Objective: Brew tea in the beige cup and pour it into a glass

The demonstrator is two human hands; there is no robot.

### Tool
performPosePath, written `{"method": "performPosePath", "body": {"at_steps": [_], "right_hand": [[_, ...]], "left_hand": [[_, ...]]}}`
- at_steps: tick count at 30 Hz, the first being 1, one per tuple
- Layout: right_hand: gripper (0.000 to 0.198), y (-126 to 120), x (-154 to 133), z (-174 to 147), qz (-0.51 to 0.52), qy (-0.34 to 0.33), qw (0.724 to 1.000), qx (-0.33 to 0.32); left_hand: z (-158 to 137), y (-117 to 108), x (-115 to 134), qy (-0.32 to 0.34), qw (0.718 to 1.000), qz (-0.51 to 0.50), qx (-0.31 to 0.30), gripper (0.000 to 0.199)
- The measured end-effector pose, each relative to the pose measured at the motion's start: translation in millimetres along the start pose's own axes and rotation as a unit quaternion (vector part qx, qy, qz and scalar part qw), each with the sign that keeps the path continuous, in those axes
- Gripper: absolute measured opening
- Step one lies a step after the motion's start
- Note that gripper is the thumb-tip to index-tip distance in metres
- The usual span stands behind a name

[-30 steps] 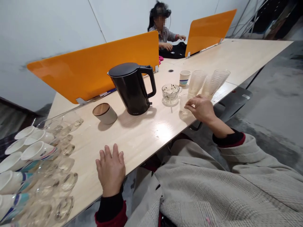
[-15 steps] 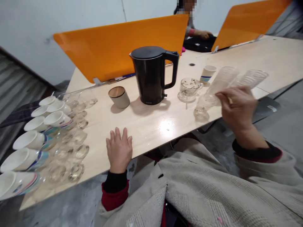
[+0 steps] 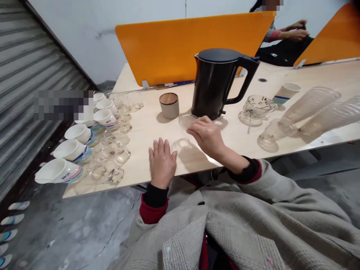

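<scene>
My left hand (image 3: pixel 162 165) lies flat on the table (image 3: pixel 140 150) near its front edge, fingers spread, holding nothing. Over the table in front of the black kettle (image 3: pixel 213 86), my right hand (image 3: pixel 209 137) pinches a clear plastic cup (image 3: pixel 186 122) by its side. Only the cup's round rim shows well; its lower part is faint against the wood. Behind the hands stands a grey canister (image 3: pixel 169 108) with a wooden lid. Right of the kettle is a ribbed glass cup (image 3: pixel 255 107) with dark bits inside, on a clear saucer.
Clear cups (image 3: pixel 116 150) and printed paper cups (image 3: pixel 71 148) crowd the table's left end. Stacks of clear cups (image 3: pixel 312 105) lie at the right, near a paper cup (image 3: pixel 287 92). Orange dividers (image 3: pixel 168 48) stand behind. Across the table, a person's hands (image 3: pixel 298 32) hold dark cloth.
My right hand has moved left from the clear cup stacks to the front of the kettle, a clear cup now visible in it. My left hand stays flat. The view has swung left.
</scene>
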State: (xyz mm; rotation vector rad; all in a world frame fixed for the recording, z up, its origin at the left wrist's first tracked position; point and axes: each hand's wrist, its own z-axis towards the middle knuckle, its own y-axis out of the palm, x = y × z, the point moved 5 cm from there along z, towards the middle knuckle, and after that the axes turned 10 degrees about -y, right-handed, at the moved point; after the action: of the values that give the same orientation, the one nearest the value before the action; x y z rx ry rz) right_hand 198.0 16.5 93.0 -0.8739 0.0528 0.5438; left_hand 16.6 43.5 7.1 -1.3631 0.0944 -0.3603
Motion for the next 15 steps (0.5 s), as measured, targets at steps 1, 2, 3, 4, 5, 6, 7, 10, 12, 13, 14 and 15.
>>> {"method": "performPosePath", "body": {"at_steps": [1, 2, 3, 4, 5, 6, 7, 10, 12, 13, 14, 15], "right_hand": [[0.033, 13.5, -2.3, 4.6, 0.001, -0.011, 1.000, -0.022], [0.031, 25.1, -4.4, 7.8, 0.002, -0.021, 0.999, -0.042], [0.030, 34.6, -6.2, 9.7, 0.002, -0.028, 0.998, -0.058], [0.029, 42.1, -7.4, 10.6, 0.001, -0.032, 0.997, -0.069], [0.029, 47.8, -8.2, 10.6, 0.001, -0.036, 0.997, -0.075], [0.031, 52.0, -8.5, 10.1, 0.000, -0.038, 0.996, -0.079], [0.033, 54.8, -8.4, 9.2, -0.001, -0.040, 0.996, -0.080], [0.039, 57.9, -6.9, 6.5, -0.006, -0.041, 0.996, -0.073], [0.035, 58.0, -6.4, 4.9, 0.002, -0.044, 0.997, -0.067], [0.031, 57.9, -6.6, 4.2, 0.011, -0.045, 0.997, -0.063], [0.028, 57.7, -6.9, 3.6, 0.020, -0.046, 0.997, -0.058], [0.025, 57.3, -7.3, 2.9, 0.031, -0.045, 0.997, -0.051]], "left_hand": [[-0.1, -0.2, 0.3, -0.001, 1.000, 0.001, -0.003, 0.060], [-0.1, -0.5, 0.6, -0.001, 1.000, 0.001, -0.005, 0.061], [-0.2, -1.0, 0.9, -0.001, 1.000, 0.000, -0.006, 0.061], [-0.4, -1.6, 1.1, -0.001, 1.000, -0.001, -0.005, 0.060], [-0.5, -2.2, 1.2, -0.001, 1.000, -0.002, -0.004, 0.060], [-0.6, -2.8, 1.4, 0.000, 1.000, -0.002, -0.005, 0.059], [-0.6, -3.2, 1.4, 0.000, 1.000, -0.001, -0.006, 0.059], [-0.8, -4.5, 1.4, 0.003, 1.000, 0.003, -0.012, 0.057], [-1.0, -5.7, 1.6, 0.005, 1.000, 0.004, -0.011, 0.056], [-1.1, -6.3, 1.8, 0.005, 1.000, 0.005, -0.010, 0.056], [-1.2, -6.7, 1.9, 0.006, 1.000, 0.005, -0.010, 0.055], [-1.3, -6.9, 2.1, 0.006, 1.000, 0.005, -0.011, 0.055]]}}
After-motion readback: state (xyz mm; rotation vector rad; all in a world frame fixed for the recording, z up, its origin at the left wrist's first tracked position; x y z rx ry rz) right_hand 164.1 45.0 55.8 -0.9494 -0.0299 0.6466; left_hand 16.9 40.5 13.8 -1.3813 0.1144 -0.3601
